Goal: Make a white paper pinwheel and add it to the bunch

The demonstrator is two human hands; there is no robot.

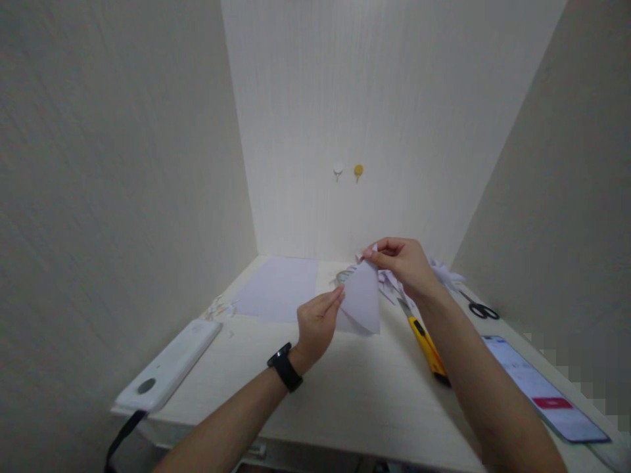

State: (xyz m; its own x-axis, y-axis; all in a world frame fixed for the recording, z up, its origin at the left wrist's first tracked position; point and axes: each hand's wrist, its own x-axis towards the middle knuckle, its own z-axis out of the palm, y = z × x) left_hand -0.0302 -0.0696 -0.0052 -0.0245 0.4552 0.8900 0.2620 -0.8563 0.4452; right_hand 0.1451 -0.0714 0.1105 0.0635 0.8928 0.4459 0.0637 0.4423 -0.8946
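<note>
Both hands are up off the desk [355,387], holding a folded white paper [362,299] between them. The paper is folded into a triangle shape, point up, hanging in the air a bit above the desk surface, roughly in the middle of the view.

The right hand [404,263] comes in from the lower right with the forearm stretched forward, wrist bent back a little, and its thumb and fingertips are pinched onto the top tip of the paper. The left hand [318,322] reaches in from the lower left, with a black watch [284,366] on the wrist — its fingers are held straight and together, closed on the left edge of the triangle about halfway down. So each hand has a narrow pinch on the paper, nothing else in either one.

Around them: a flat white sheet [280,288] lies on the desk behind the left hand, with little paper scraps [219,307] beside it. A yellow utility knife [426,345] lies just under the right forearm, black scissors [478,307] sit farther right, and a phone [539,387] with its screen lit is near the right edge. A white device [170,364] — maybe a power bank, hard to tell — sits at the left edge with a black strap hanging off it.
</note>
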